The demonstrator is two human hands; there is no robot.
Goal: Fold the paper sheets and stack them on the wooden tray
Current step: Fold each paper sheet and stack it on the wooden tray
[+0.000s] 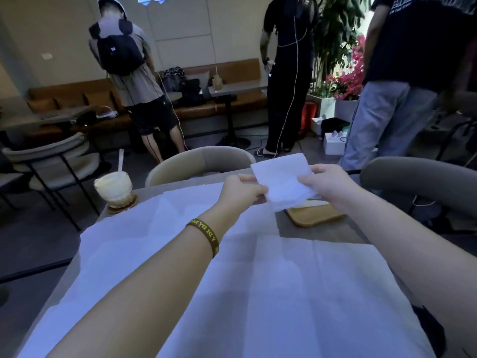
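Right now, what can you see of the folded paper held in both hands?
The folded paper is white and thin, folded into a roughly square packet of several layers. It is held up and tilted: the left hand pinches its left edge, the right hand grips its right edge. Its lower corner hangs in front of the wooden tray; whether they touch cannot be told.

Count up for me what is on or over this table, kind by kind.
Folded paper, pinched by left hand and right hand: 1
Flat paper sheets: at least 2, overlapping
Wooden tray: 1
Drink glass: 1
Coaster: 1
Total: at least 6
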